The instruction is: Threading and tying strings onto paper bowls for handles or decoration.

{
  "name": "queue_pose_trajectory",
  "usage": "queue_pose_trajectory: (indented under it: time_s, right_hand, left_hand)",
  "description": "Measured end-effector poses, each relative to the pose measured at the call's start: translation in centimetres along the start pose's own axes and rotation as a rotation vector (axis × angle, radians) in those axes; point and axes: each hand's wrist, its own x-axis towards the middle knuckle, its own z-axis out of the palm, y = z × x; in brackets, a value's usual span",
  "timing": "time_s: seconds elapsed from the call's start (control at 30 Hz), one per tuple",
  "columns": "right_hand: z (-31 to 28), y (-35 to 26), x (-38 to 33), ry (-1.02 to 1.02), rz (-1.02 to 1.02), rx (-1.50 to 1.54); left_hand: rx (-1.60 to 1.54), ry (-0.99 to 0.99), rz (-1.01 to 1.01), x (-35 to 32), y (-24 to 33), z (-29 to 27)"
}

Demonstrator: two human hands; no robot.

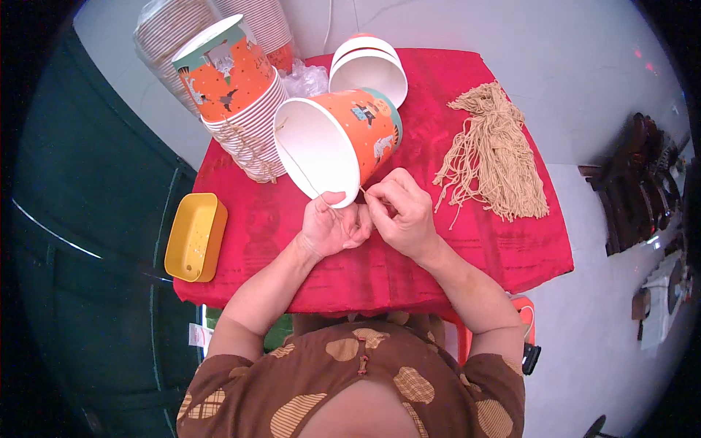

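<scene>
An orange and green paper bucket [365, 135] with printed figures lies tilted on its side, its white mouth facing me. Inside that mouth a thin tan cord [301, 164] runs from the far rim down to my left thumb. My left hand [332, 225] grips the bucket's near rim, thumb on the inner side over the cord and fingers beneath. Just outside the same rim, my right hand [401, 215] pinches a short end of cord between thumb and forefinger. The two hands almost touch.
A tall stack of paper buckets [226, 73] with cords stands at back left, beside plastic-wrapped stacks [171, 33]. White-mouthed buckets [369, 73] lie behind. On the red tablecloth [350, 270], a tan cord bundle [500, 157] rests right and a yellow plastic box [196, 237] left.
</scene>
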Motion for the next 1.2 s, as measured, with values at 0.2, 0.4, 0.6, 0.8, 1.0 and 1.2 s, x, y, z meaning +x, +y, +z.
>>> queue_pose_trajectory:
  time_s: [0.2,0.4,0.6,0.8,1.0,1.2]
  right_hand:
    - [0.1,0.2,-0.1,0.013,0.004,0.007]
    - [0.0,0.2,0.0,0.012,0.003,0.009]
    - [-0.1,0.6,0.0,0.013,0.052,-0.066]
    - [0.0,1.4,-0.2,-0.021,0.297,0.038]
    - [0.9,3.6,-0.9,0.037,0.528,0.082]
    - [1.4,5.6,-1.4,0.130,0.649,0.127]
  left_hand:
    - [0.005,-0.018,-0.006,0.0,0.1,0.1]
    - [0.028,0.016,-0.016,-0.1,0.0,-0.1]
    - [0.116,0.295,-0.016,0.4,0.2,1.6]
    - [0.314,0.335,0.094,0.4,0.1,0.6]
    - [0.411,0.352,0.109,0.6,-0.2,0.1]
    - [0.332,0.292,-0.016,0.6,-0.5,0.4]
